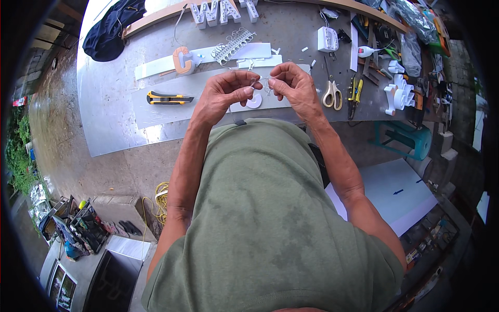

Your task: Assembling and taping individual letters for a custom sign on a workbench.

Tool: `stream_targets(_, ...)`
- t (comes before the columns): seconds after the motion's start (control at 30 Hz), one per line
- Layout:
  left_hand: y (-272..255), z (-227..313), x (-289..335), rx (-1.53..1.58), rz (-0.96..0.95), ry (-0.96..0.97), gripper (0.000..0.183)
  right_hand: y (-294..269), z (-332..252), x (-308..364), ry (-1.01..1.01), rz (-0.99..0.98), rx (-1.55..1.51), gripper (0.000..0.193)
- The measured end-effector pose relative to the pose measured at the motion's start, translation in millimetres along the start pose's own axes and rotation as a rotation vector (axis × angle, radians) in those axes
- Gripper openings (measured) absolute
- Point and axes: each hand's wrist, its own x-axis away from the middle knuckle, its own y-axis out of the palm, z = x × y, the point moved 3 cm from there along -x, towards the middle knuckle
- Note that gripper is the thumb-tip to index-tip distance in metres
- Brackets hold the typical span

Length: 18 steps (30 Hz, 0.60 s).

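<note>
My left hand (224, 94) and my right hand (298, 92) are raised over the near edge of the metal worktable (109, 112). Thumb and forefinger of each are pinched together on a thin wire (264, 79), which runs between the fingertips and dangles in small loops. Its ends are too fine to make out. Below the hands lies a white ring-shaped roll (254, 101). Just beyond them, a bundle of small white LED modules on wire (233, 47) rests on white strips. Beside it is a letter-shaped piece with an orange-brown face (183, 60).
Left of my hands lies a yellow-black utility knife (170, 98). To the right are scissors (332, 95), yellow-handled pliers (355, 93), a white box-shaped device (327, 39) and white cut-out pieces (400, 96). White block letters (223, 13) stand at the back; a teal stool (405, 139) is at right.
</note>
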Motion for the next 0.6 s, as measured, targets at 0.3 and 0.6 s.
stream_targets(0.3,-4,0,-2,-0.095,0.166,-0.039,0.028,9,-9,3,-0.103,-0.111,0.18,0.028)
stream_targets(0.6,4,-9,-5,-0.031,0.206,-0.094,0.022,10,0,1,-0.105,-0.012,0.117,0.028)
